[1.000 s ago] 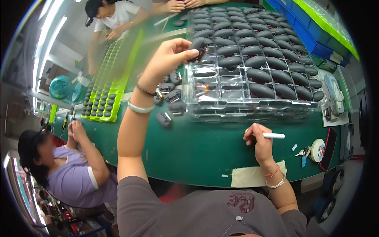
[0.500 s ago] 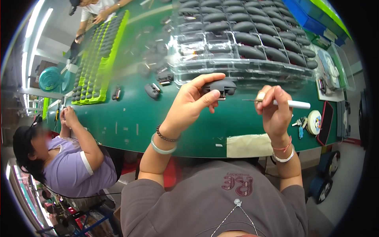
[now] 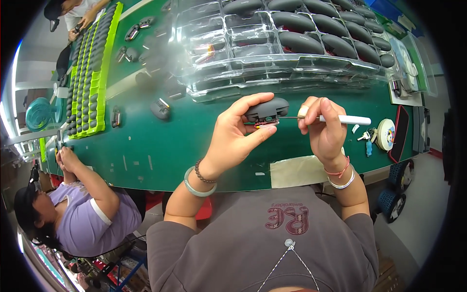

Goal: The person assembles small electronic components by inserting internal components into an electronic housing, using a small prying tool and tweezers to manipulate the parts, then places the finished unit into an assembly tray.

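My left hand (image 3: 238, 134) grips a dark grey mouse-shaped shell (image 3: 266, 109) with a green and red board showing on its underside. It is lifted above the green table (image 3: 160, 146), close to my chest. My right hand (image 3: 323, 129) holds a white pen-like tool (image 3: 344, 119) whose thin metal tip reaches the shell's right side. A stack of clear plastic trays (image 3: 272, 53) with several dark shells lies just beyond both hands.
A lime green tray (image 3: 90, 73) of dark parts lies far left, loose shells (image 3: 160, 109) near it. A person in a purple shirt (image 3: 92, 214) sits at my left. A tape roll (image 3: 386, 134), keys and a beige pad (image 3: 296, 171) lie at right.
My left hand took a shell from the trays and brought it back toward me. My right hand lifted the white tool off the table up to the shell.
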`<state>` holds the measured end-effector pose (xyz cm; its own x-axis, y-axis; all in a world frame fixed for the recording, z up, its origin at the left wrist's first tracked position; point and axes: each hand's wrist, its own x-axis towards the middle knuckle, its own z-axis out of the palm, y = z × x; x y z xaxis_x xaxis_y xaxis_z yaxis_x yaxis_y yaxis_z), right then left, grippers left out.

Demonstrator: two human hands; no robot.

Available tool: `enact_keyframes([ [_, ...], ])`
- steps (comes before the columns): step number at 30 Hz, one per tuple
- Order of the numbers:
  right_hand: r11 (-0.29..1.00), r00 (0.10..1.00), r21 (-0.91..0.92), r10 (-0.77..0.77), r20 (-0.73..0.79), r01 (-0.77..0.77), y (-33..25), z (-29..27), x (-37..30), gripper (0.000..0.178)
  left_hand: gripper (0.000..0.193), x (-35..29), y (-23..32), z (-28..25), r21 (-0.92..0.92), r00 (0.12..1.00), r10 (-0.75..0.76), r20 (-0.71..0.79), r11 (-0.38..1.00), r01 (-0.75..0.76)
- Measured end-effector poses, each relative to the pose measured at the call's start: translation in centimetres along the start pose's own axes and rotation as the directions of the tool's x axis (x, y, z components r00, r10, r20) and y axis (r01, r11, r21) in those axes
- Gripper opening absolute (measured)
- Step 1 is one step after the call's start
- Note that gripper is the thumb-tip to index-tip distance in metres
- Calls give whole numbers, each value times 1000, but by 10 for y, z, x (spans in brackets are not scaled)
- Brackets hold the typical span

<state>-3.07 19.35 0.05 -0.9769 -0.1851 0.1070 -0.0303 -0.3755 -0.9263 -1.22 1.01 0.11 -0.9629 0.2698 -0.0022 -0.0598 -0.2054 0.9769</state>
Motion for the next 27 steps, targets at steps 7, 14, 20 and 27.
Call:
enact_keyframes([
  [7, 992, 999, -126, -19, 37, 23, 3, 2, -1, 44, 45, -3, -3, 1, 47, 999, 32, -20, 998, -31],
  [14, 985, 990, 99, 143, 14, -144, 5, 3, -1, 44, 46, -6, -3, 3, 53, 998, 53, -20, 997, -52],
  [20, 925, 963, 272, 269, 30, -266, 12, 4, 1, 43, 46, -7, 0, 0, -22, 1000, -1, 15, 1000, 1],
  [27, 784, 914, 478, 385, 124, -395, 19, -2, 2, 40, 47, -8, -3, 0, -6, 999, 44, 12, 999, -44],
])
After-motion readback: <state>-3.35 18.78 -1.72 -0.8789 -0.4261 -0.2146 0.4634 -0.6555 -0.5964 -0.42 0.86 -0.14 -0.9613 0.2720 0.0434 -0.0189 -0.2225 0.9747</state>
